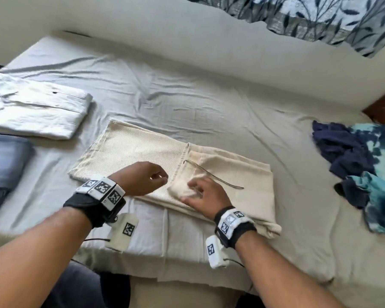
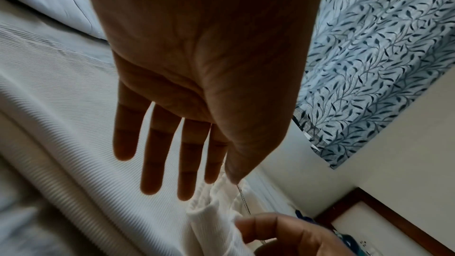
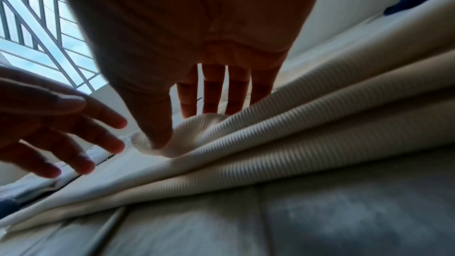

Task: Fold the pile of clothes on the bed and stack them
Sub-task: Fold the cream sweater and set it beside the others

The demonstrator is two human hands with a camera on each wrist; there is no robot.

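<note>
Ribbed matt cream cloth garment (image 1: 231,174)

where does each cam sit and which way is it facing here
Head: on the head, looking down at the bed; both forearms, left hand and right hand over the cream garment.
Left wrist: under the left palm, looking along the straight fingers toward the curtain.
Right wrist: under the right palm, looking toward the window.
Shared: both wrist views show the garment and the other hand.
</note>
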